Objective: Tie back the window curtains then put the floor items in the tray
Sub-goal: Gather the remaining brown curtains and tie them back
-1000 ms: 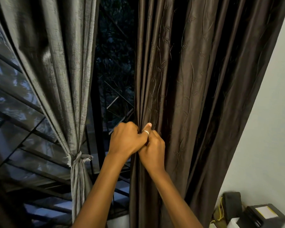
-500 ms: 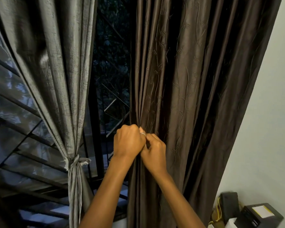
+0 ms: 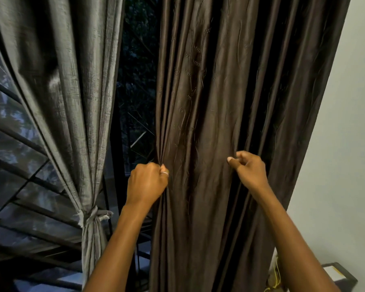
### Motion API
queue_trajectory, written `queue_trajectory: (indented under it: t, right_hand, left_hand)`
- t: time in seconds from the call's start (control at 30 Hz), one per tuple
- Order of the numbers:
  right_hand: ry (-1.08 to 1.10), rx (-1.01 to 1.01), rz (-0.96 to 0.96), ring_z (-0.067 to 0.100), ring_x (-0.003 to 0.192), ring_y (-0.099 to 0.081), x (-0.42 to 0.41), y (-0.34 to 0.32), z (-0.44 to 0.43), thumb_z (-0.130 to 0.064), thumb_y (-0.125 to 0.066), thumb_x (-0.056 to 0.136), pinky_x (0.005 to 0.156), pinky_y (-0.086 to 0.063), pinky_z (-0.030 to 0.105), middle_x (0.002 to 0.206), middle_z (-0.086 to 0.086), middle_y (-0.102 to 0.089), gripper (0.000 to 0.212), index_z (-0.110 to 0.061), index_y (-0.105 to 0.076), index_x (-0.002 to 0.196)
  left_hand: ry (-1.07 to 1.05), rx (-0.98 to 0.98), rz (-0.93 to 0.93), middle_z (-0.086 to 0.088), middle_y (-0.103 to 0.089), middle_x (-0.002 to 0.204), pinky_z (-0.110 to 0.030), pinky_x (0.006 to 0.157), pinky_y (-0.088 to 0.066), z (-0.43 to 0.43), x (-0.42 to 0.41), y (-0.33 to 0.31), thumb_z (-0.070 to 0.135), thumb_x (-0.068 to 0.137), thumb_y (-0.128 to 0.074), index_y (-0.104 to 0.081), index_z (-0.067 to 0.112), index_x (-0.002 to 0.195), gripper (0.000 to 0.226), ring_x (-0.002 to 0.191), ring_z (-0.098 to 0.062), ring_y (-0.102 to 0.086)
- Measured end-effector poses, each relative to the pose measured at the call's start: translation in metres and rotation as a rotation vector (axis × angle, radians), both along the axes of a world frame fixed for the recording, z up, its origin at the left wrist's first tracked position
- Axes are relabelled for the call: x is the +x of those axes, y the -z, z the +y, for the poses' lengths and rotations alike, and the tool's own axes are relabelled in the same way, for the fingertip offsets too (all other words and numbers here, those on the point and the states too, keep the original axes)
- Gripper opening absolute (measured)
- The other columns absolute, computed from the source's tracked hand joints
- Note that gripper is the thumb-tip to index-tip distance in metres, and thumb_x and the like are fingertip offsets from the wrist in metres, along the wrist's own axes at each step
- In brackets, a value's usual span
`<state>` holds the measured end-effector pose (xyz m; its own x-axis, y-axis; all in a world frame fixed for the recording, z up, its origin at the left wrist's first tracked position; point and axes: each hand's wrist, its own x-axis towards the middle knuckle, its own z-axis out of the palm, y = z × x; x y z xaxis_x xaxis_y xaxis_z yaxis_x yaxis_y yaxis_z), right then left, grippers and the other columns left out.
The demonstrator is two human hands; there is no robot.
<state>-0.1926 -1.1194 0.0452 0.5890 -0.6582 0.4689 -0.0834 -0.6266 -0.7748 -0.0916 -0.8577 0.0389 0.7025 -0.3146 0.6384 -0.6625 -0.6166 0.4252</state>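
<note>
Head view: L hand (image 3: 147,183) is fisted tight on the brown curtain (image 3: 219,91) at its left edge, cloth bunched in the grip, ring (image 3: 164,173) on one finger. R hand (image 3: 250,170) has fingers curled, thumb to forefinger, against the curtain's mid folds; can't tell if cloth's in the pinch. Brown curtain hangs untied, right of the window (image 3: 136,81). Grey curtain (image 3: 61,91) is left of window, bound w/ a tie (image 3: 93,216). Black box (image 3: 343,278) sits by the wall (image 3: 346,133), bottom right.
</note>
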Motion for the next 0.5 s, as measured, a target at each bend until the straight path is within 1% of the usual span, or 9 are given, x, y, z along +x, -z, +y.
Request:
queue_trajectory:
  t: [0.03, 0.07, 0.1, 0.13, 0.2, 0.23, 0.33, 0.43, 0.5]
  right_hand:
    - [0.041, -0.055, -0.003, 0.024, 0.076, -0.066, 0.0, 0.001, -0.009, -0.029, -0.07, 0.094, 0.066, -0.047, 0.033, 0.076, 0.008, -0.067, 0.024, -0.009, -0.063, 0.083]
    - [0.103, -0.088, -0.017, 0.026, 0.074, -0.066, -0.002, 0.002, -0.016, -0.028, -0.07, 0.093, 0.062, -0.043, 0.032, 0.07, 0.008, -0.065, 0.026, -0.008, -0.061, 0.078]
    - [0.15, -0.104, -0.037, 0.025, 0.072, -0.066, -0.004, 0.003, -0.02, -0.027, -0.07, 0.093, 0.062, -0.043, 0.031, 0.066, 0.005, -0.064, 0.025, -0.01, -0.06, 0.077]
    - [0.17, -0.11, -0.056, 0.022, 0.07, -0.065, -0.007, 0.004, -0.02, -0.026, -0.07, 0.094, 0.065, -0.046, 0.032, 0.065, 0.0, -0.064, 0.022, -0.012, -0.061, 0.078]
    - [0.171, -0.121, -0.103, 0.017, 0.065, -0.064, -0.008, 0.011, -0.013, -0.023, -0.067, 0.095, 0.07, -0.055, 0.037, 0.066, -0.003, -0.064, 0.018, -0.013, -0.062, 0.081]
    - [0.17, -0.128, -0.133, 0.017, 0.064, -0.063, -0.008, 0.015, -0.006, -0.021, -0.066, 0.096, 0.07, -0.056, 0.038, 0.067, -0.002, -0.064, 0.018, -0.013, -0.061, 0.081]
    - [0.149, -0.168, -0.205, 0.018, 0.062, -0.061, -0.01, 0.026, 0.017, -0.019, -0.064, 0.097, 0.064, -0.054, 0.038, 0.07, 0.001, -0.065, 0.019, -0.013, -0.059, 0.079]
    - [0.091, -0.177, -0.243, 0.014, 0.06, -0.059, -0.011, 0.032, 0.044, -0.018, -0.064, 0.097, 0.059, -0.049, 0.033, 0.07, -0.001, -0.063, 0.019, -0.017, -0.058, 0.079]
    - [0.04, -0.165, -0.268, 0.012, 0.062, -0.06, -0.01, 0.035, 0.064, -0.018, -0.065, 0.097, 0.059, -0.048, 0.031, 0.071, -0.004, -0.063, 0.017, -0.019, -0.06, 0.08]
  left_hand:
    - [-0.003, -0.004, 0.001, -0.001, -0.037, 0.042, -0.028, 0.044, -0.026, 0.004, 0.004, 0.0, 0.023, 0.098, -0.055, -0.033, 0.018, 0.043, 0.06, 0.04, -0.022, -0.042]
    - [-0.005, -0.008, 0.001, -0.001, -0.037, 0.042, -0.028, 0.043, -0.025, 0.007, 0.007, -0.001, 0.023, 0.098, -0.055, -0.034, 0.017, 0.043, 0.06, 0.039, -0.022, -0.042]
    - [-0.006, -0.008, -0.001, -0.002, -0.037, 0.042, -0.028, 0.042, -0.025, 0.009, 0.01, -0.001, 0.024, 0.098, -0.056, -0.034, 0.016, 0.043, 0.06, 0.039, -0.023, -0.043]
    - [-0.006, -0.005, -0.003, -0.003, -0.037, 0.042, -0.028, 0.042, -0.025, 0.01, 0.011, -0.001, 0.024, 0.098, -0.056, -0.034, 0.015, 0.043, 0.06, 0.039, -0.023, -0.043]
    - [-0.007, -0.006, -0.008, -0.003, -0.038, 0.042, -0.027, 0.042, -0.025, 0.009, 0.01, 0.001, 0.024, 0.098, -0.056, -0.034, 0.015, 0.043, 0.06, 0.039, -0.022, -0.042]
    - [-0.009, -0.011, -0.008, -0.002, -0.038, 0.042, -0.027, 0.041, -0.025, 0.008, 0.009, 0.003, 0.024, 0.098, -0.056, -0.033, 0.016, 0.043, 0.06, 0.038, -0.021, -0.041]
    - [-0.009, -0.018, -0.005, -0.002, -0.039, 0.042, -0.026, 0.042, -0.026, 0.006, 0.004, 0.005, 0.024, 0.098, -0.056, -0.032, 0.018, 0.043, 0.06, 0.039, -0.021, -0.043]
    - [-0.004, -0.008, -0.012, 0.0, -0.04, 0.043, -0.027, 0.043, -0.029, 0.003, -0.003, 0.007, 0.026, 0.099, -0.055, -0.033, 0.021, 0.044, 0.059, 0.041, -0.022, -0.046]
    - [-0.005, 0.009, -0.018, 0.003, -0.038, 0.045, -0.027, 0.043, -0.025, -0.002, -0.01, 0.007, 0.028, 0.099, -0.054, -0.034, 0.021, 0.046, 0.057, 0.041, -0.016, -0.04]
